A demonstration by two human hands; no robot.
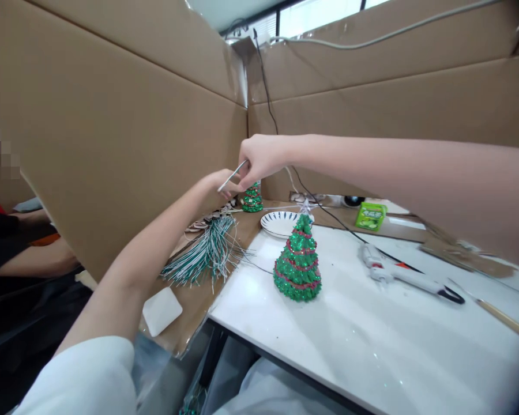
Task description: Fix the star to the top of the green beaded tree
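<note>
Both arms reach far out to the corner. My right hand point(262, 158) has its fingers closed on a thin pale strip point(231, 177) that slants down to the left; its exact kind I cannot make out. Just behind and left, my left hand point(220, 180) meets the right fingertips, its own fingers partly hidden. Below the hands a second small green tinsel Christmas tree point(253, 199) stands, its top covered. Nearer, a green glitter Christmas tree point(300, 262) with red garland and a clear star stands upright on the white table point(328, 340).
A bundle of green and white wires point(207, 251) lies left on cardboard, near a white square point(162, 311). A patterned plate point(279, 223) sits behind the tree. On the right are a glue gun point(398, 274), a green box point(371, 216) and a wooden-handled tool point(504, 320). Cardboard walls point(134, 115) enclose the corner.
</note>
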